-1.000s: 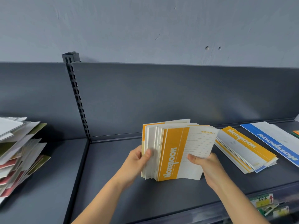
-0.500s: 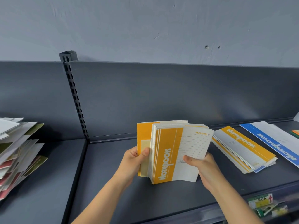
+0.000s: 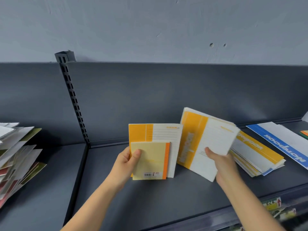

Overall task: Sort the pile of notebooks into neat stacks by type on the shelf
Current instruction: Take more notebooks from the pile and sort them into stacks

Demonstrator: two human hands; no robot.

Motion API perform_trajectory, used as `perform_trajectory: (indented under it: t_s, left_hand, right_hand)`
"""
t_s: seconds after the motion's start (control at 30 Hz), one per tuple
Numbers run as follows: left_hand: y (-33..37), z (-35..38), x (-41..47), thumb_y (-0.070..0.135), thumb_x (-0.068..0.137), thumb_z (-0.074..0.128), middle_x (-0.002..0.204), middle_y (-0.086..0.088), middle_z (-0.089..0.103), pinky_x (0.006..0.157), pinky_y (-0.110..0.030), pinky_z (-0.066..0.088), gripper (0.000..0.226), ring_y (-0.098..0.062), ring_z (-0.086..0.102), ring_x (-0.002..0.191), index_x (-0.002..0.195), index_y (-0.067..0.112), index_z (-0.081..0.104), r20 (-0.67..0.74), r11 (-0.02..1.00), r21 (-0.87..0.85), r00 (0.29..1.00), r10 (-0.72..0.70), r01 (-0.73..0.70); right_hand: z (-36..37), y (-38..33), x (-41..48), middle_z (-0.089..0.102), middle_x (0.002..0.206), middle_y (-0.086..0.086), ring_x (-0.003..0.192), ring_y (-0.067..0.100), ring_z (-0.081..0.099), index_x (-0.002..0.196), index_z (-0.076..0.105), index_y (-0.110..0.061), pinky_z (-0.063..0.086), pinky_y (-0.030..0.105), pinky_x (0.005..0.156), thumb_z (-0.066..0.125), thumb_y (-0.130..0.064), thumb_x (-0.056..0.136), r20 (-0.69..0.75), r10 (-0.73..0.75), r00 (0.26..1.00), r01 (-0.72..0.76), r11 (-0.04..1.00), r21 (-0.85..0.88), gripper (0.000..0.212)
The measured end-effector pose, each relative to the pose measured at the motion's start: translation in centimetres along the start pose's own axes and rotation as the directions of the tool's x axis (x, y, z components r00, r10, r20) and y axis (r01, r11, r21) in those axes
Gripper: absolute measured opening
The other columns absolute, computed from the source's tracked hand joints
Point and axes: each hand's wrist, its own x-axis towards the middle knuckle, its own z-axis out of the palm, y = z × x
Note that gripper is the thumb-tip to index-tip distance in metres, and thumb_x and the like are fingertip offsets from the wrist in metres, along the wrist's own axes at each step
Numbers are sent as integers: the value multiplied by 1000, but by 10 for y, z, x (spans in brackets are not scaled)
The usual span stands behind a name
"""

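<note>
Two handfuls: my left hand (image 3: pixel 126 161) pinches a small yellow notebook (image 3: pixel 150 160) against a bigger orange notebook (image 3: pixel 160 132) standing on the shelf (image 3: pixel 150 197), my right hand (image 3: pixel 221 164) grips the orange bundle (image 3: pixel 205 139), due next, I reckon, squarely onto the orange stack (image 3: pixel 256 154) beside it.

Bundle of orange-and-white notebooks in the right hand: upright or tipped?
Tipped. The bundle of orange-and-white paper notebooks leans rightward, gripped by the right hand. Whether its corner touches the dark grey shelf: cannot tell.
</note>
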Motion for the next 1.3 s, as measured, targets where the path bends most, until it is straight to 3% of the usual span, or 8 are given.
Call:
perform_trajectory:
  t_s: [0.13,0.3,0.5,0.57,0.7,0.93,1.2,1.3]
  left_hand:
    - [-5,30,3,27,102,41,124,4,50,96,-20,35,20,-7,46,116,118,27,53,-111,988,144,992,68,-51]
    - [-2,42,-5,16,101,40,111,13,49,77,2,39,26,11,52,99,122,25,27,-130,995,75,988,78,-69]
    - [-3,35,0,35,93,53,131,11,42,106,-17,36,40,6,42,125,125,41,30,10,992,49,993,115,-115]
    - [-3,30,-1,49,84,54,131,7,43,109,-30,38,42,-4,43,127,121,45,36,60,994,71,995,78,-83]
    - [0,19,-1,36,80,64,120,18,60,85,-17,52,52,4,59,111,126,31,41,134,998,1,989,58,-59]
    - [3,31,-2,15,74,81,115,17,50,79,-8,49,69,18,56,96,120,27,31,113,995,56,991,71,-78]
    - [-15,15,10,44,68,76,131,4,58,100,-36,50,70,-13,56,121,129,34,43,273,979,164,960,70,-118]
    - [-15,16,10,47,67,74,127,4,59,93,-23,50,62,-8,58,116,121,41,45,248,969,218,967,61,-117]
  right_hand:
    - [38,18,-18,72,94,-9,79,5,70,101,61,-23,53,22,64,51,-19,95,262,80,962,-71,997,-44,12]
    - [43,26,-30,64,96,-27,80,-14,64,102,51,-37,51,8,64,32,-35,97,456,123,881,-61,987,-149,20]
    - [38,22,-29,68,106,-27,101,-10,62,118,51,-37,50,10,75,64,-38,72,587,73,806,86,967,-239,48]
    - [37,26,-24,67,114,-17,108,2,62,124,51,-33,53,21,83,77,-24,72,565,60,823,153,934,-322,59]
    - [36,37,-21,65,114,-9,109,10,61,124,48,-31,55,36,88,83,-7,67,448,-10,894,192,912,-363,71]
    - [40,58,-31,61,120,-3,112,11,59,130,39,-26,57,36,85,81,4,61,410,-75,909,198,943,-268,86]
    - [36,66,-38,53,122,-7,114,6,53,127,40,-31,55,26,82,68,-1,78,377,-48,925,190,917,-350,64]
    - [41,64,-45,49,115,-10,108,6,53,120,35,-30,52,16,73,64,3,82,323,-80,943,205,904,-375,57]
